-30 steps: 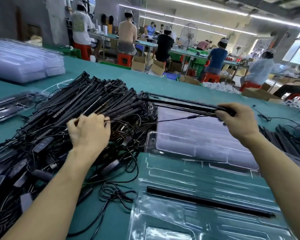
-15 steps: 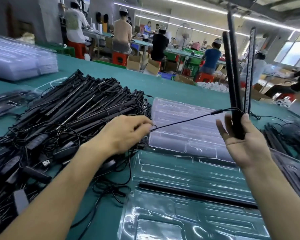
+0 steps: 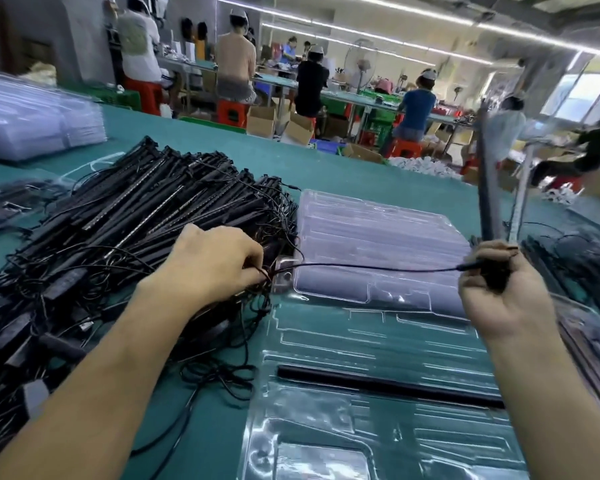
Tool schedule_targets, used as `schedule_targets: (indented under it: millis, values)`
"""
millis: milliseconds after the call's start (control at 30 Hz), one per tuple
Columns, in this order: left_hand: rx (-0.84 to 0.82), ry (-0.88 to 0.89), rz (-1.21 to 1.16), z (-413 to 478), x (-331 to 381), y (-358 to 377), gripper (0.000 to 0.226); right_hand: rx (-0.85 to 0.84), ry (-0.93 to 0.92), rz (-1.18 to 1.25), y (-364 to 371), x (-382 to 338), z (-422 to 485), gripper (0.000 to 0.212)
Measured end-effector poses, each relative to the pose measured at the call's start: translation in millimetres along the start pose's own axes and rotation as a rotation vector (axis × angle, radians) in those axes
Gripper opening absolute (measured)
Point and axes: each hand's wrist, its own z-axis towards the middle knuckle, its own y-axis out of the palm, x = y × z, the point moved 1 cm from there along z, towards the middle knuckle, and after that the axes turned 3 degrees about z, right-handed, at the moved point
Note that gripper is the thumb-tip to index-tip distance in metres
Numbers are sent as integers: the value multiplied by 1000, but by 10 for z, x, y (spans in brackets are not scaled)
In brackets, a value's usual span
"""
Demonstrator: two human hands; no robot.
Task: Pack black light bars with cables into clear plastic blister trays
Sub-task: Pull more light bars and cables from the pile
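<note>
My right hand (image 3: 496, 292) grips the lower ends of upright black light bars (image 3: 487, 188), blurred by motion. A thin black cable (image 3: 378, 267) runs taut from them to my left hand (image 3: 212, 261), which pinches it at the edge of a big pile of black light bars and cables (image 3: 125, 216). In front of me lies a clear blister tray (image 3: 378, 341) with one black bar (image 3: 388, 386) in a slot. A stack of clear trays (image 3: 378, 237) sits behind it.
The green table (image 3: 361, 178) carries more clear tray stacks (image 3: 32, 123) at far left, packed trays (image 3: 4, 202) at left, and more black bars and trays (image 3: 582, 265) at right. Several people work at benches beyond the table.
My right hand has swung the bars from lying level to standing upright and then a little rightward. My left hand moved right from the pile and pinched the cable, now stretched taut.
</note>
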Motion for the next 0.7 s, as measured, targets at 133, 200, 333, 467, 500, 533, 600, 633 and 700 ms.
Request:
schedule_targets:
  millis: [133, 200, 333, 467, 500, 533, 600, 633, 700]
  values:
    - [-88, 72, -65, -11, -43, 91, 18, -63, 132, -173, 119, 258, -84, 27]
    - [-134, 87, -181, -14, -17, 130, 29, -99, 156, -202, 206, 375, -108, 16]
    - [-55, 78, -134, 2, 33, 216, 27, -150, 154, -44, 373, 564, -162, 15]
    - [-50, 40, -218, -7, -41, 237, 25, -157, 95, 16, 553, 646, -189, 24]
    - [-90, 48, -185, -12, -28, 246, 26, -168, 105, -4, 576, 673, -182, 24]
    - [-134, 49, -140, -15, -5, 267, 27, -186, 131, -52, 597, 712, -173, 23]
    - [-170, 56, -84, -10, 41, 311, 23, -222, 199, -202, 634, 811, -151, 20]
    - [-166, 56, -84, -11, 56, 315, 19, -234, 235, -273, 649, 867, -141, 22]
    - [-164, 49, -132, -17, 40, 285, 16, -232, 275, -408, 676, 969, -113, 27]
